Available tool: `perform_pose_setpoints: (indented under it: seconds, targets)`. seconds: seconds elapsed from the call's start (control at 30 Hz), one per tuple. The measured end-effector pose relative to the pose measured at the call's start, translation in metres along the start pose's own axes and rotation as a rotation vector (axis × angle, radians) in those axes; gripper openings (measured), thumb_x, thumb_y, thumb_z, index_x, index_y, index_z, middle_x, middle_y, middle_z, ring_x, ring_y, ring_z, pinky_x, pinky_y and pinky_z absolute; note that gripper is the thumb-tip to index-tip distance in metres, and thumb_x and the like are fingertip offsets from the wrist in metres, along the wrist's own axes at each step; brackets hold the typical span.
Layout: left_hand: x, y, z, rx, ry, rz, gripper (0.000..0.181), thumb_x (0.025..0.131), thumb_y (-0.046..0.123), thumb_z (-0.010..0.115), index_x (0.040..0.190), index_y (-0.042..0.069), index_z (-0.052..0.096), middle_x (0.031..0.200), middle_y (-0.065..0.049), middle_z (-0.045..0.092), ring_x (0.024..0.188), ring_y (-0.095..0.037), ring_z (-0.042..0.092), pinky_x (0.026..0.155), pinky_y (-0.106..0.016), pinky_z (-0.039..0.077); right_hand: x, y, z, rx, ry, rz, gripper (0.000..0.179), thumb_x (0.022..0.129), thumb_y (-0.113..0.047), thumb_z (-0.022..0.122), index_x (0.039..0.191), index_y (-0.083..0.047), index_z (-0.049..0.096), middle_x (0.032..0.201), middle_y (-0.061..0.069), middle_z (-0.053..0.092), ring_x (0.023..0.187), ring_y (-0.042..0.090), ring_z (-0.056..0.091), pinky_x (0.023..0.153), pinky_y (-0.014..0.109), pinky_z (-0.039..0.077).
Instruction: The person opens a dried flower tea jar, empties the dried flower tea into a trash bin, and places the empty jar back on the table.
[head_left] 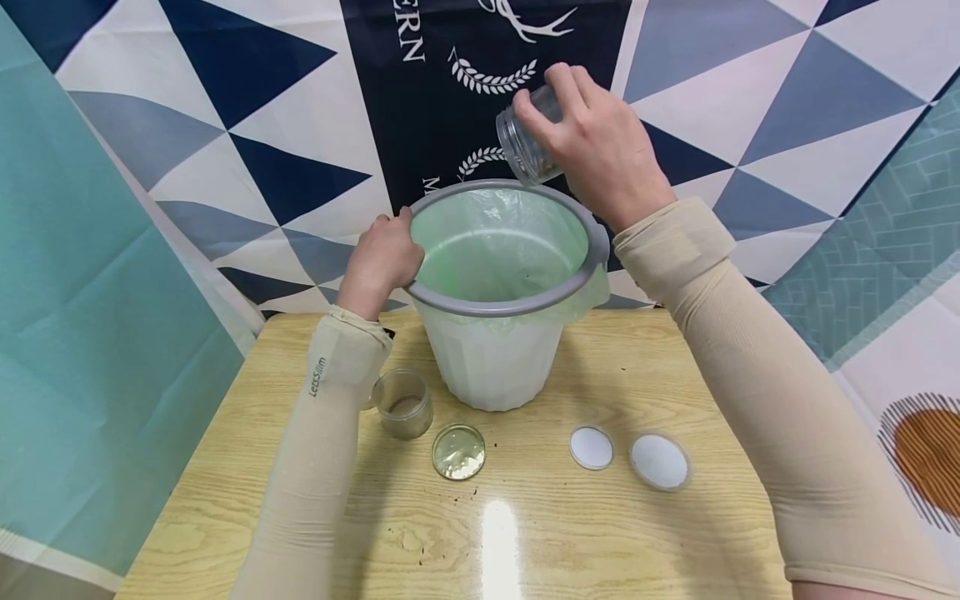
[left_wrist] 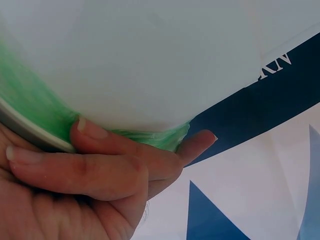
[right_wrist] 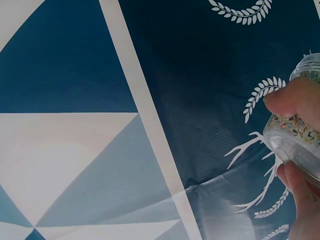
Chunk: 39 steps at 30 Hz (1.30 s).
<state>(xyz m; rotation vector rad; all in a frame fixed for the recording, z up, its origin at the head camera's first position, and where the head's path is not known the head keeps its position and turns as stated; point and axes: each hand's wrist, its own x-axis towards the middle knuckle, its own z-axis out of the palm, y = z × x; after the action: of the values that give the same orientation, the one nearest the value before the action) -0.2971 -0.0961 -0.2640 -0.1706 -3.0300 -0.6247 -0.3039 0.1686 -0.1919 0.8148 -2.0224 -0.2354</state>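
Note:
A white bin (head_left: 491, 362) with a grey rim (head_left: 498, 307) stands on the wooden table, lined with a thin green bag (head_left: 487, 250). My left hand (head_left: 382, 257) grips the rim on its left side; in the left wrist view its fingers (left_wrist: 105, 172) curl under the rim, against the green bag. Over the bin's far right side, my right hand (head_left: 603, 146) holds a clear jar (head_left: 517, 137) tipped with its mouth down to the left. Small multicoloured flakes (right_wrist: 295, 127) show through the jar wall in the right wrist view.
Left of the bin's base stands a clear container (head_left: 406, 412), partly overlapped by my left sleeve. A gold lid (head_left: 459, 452) and two white discs (head_left: 591, 447) lie in front of the bin. Dark crumbs dot the table (head_left: 570, 533). A patterned cloth (head_left: 300, 142) hangs behind.

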Motion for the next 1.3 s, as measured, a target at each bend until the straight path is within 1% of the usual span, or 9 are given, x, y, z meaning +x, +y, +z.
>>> perform_pose_setpoints:
  seconds: [0.17, 0.33, 0.43, 0.6, 0.73, 0.97, 1.3]
  targets:
    - [-0.0001, 0.0001, 0.0004, 0.0, 0.003, 0.001, 0.066, 0.098, 0.008, 0.041, 0.162, 0.0, 0.027, 0.148, -0.03, 0.047, 0.118, -0.04, 0.055, 0.106, -0.05, 0.048, 0.0011, 0.0005, -0.0026, -0.043, -0.003, -0.015, 0.052, 0.096, 0.013, 0.051, 0.142, -0.011, 0.051, 0.135, 0.028, 0.053, 0.123, 0.042, 0.06, 0.098, 0.053, 0.057]
    - [-0.0007, 0.0003, 0.0007, 0.003, 0.008, 0.001, 0.066, 0.098, 0.008, 0.041, 0.162, -0.001, 0.027, 0.148, -0.031, 0.047, 0.118, -0.04, 0.055, 0.106, -0.051, 0.048, 0.0039, 0.0001, -0.0045, -0.097, 0.013, -0.065, 0.059, 0.094, 0.017, 0.044, 0.144, -0.014, 0.052, 0.141, 0.025, 0.053, 0.125, 0.039, 0.059, 0.096, 0.049, 0.059]
    - [-0.001, 0.0001, 0.001, 0.002, 0.012, 0.004, 0.066, 0.098, 0.008, 0.041, 0.162, -0.001, 0.027, 0.147, -0.031, 0.048, 0.116, -0.04, 0.056, 0.105, -0.051, 0.049, 0.005, -0.0002, -0.0039, -0.113, 0.034, -0.096, 0.06, 0.095, 0.017, 0.042, 0.143, -0.016, 0.053, 0.143, 0.023, 0.053, 0.128, 0.037, 0.059, 0.098, 0.047, 0.059]
    - [-0.002, 0.0001, 0.0012, -0.002, 0.01, 0.0, 0.066, 0.098, 0.007, 0.04, 0.162, -0.001, 0.027, 0.146, -0.031, 0.049, 0.114, -0.04, 0.056, 0.102, -0.05, 0.05, 0.0061, 0.0007, -0.001, -0.132, 0.076, -0.149, 0.056, 0.096, 0.016, 0.045, 0.141, -0.016, 0.056, 0.144, 0.021, 0.054, 0.132, 0.037, 0.058, 0.104, 0.045, 0.055]
    - [-0.0019, 0.0, 0.0012, 0.0, 0.011, 0.0, 0.066, 0.098, 0.008, 0.041, 0.162, -0.001, 0.027, 0.146, -0.031, 0.049, 0.115, -0.04, 0.056, 0.103, -0.05, 0.05, 0.0073, 0.0014, 0.0012, -0.162, 0.111, -0.184, 0.054, 0.098, 0.017, 0.042, 0.139, -0.015, 0.058, 0.141, 0.021, 0.056, 0.131, 0.037, 0.058, 0.104, 0.043, 0.056]
    - [-0.0016, 0.0001, 0.001, -0.002, 0.007, -0.004, 0.066, 0.098, 0.008, 0.041, 0.162, 0.0, 0.027, 0.146, -0.03, 0.049, 0.116, -0.04, 0.056, 0.103, -0.051, 0.05, 0.0082, 0.0012, 0.0014, -0.156, 0.13, -0.195, 0.053, 0.101, 0.017, 0.037, 0.138, -0.015, 0.058, 0.141, 0.02, 0.057, 0.133, 0.036, 0.058, 0.103, 0.043, 0.056]
    - [-0.0013, -0.0016, 0.0013, -0.006, 0.014, -0.001, 0.066, 0.098, 0.008, 0.04, 0.162, -0.001, 0.027, 0.145, -0.031, 0.049, 0.114, -0.04, 0.057, 0.102, -0.05, 0.051, 0.0044, 0.001, 0.0042, -0.163, 0.14, -0.223, 0.054, 0.101, 0.018, 0.037, 0.138, -0.016, 0.057, 0.143, 0.02, 0.057, 0.134, 0.036, 0.058, 0.103, 0.043, 0.056]
